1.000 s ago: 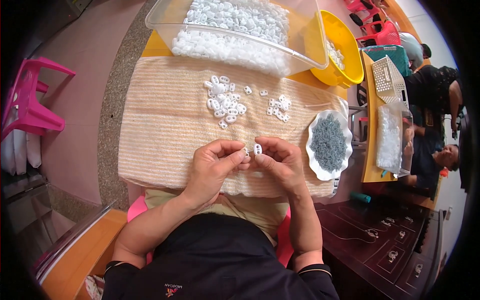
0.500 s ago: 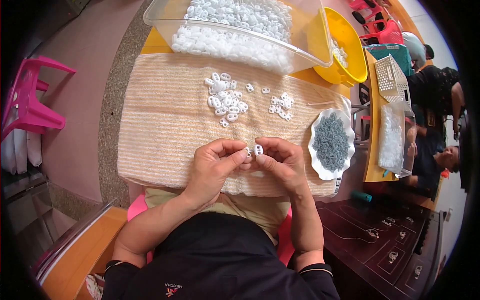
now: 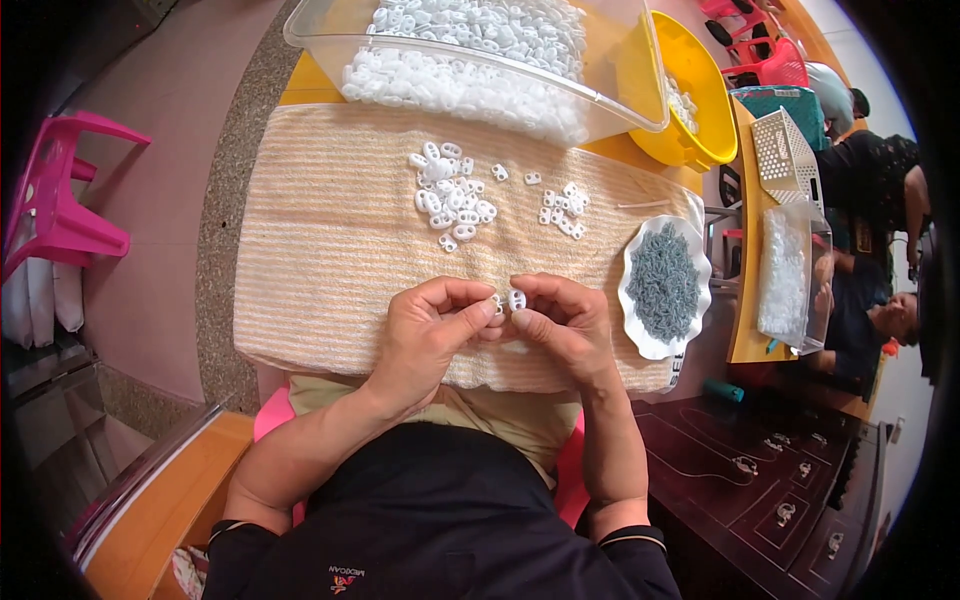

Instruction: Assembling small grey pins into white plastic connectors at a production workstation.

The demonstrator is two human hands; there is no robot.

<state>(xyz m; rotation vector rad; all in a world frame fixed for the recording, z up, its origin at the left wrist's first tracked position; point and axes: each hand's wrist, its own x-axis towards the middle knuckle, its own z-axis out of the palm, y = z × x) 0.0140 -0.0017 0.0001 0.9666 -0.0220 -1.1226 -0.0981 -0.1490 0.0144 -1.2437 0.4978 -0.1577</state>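
While looking down past both forearms, see a yellow wooden tabletop [image 3: 308, 90], covered for the most part by a beige striped towel [image 3: 320, 220]. Beyond the towel, find a large clear bin [image 3: 610, 60], heaped with white plastic pieces [image 3: 470, 85]. Just to the right, notice a yellow basin [image 3: 712, 115], partly behind the bin's corner and holding more small white pieces [image 3: 682, 107].

Nearer, at the right edge of the towel, see a white scalloped dish [image 3: 655, 349], filled with grey-blue parts [image 3: 662, 285] too small to tell one by one. Over the near side of the towel, see the left hand [image 3: 437, 325] and the right hand [image 3: 567, 330], close together, thumbs inward.

Out in front of both, find a loose pile of white oval pieces [image 3: 455, 200]. To the right of that, note a smaller pile of squarish white pieces [image 3: 565, 207], then thin pale sticks [image 3: 643, 205] near the dish. Between the piles, spot two single pieces [image 3: 501, 173].

Held in the narrow grip of the right thumb and fingers, see a white oval piece [image 3: 517, 300], upright, holes showing. Pinched in the equally narrow left grip, find a smaller white piece [image 3: 497, 303], mostly hidden by fingertips. Cannot tell whether touching the oval or slightly apart.
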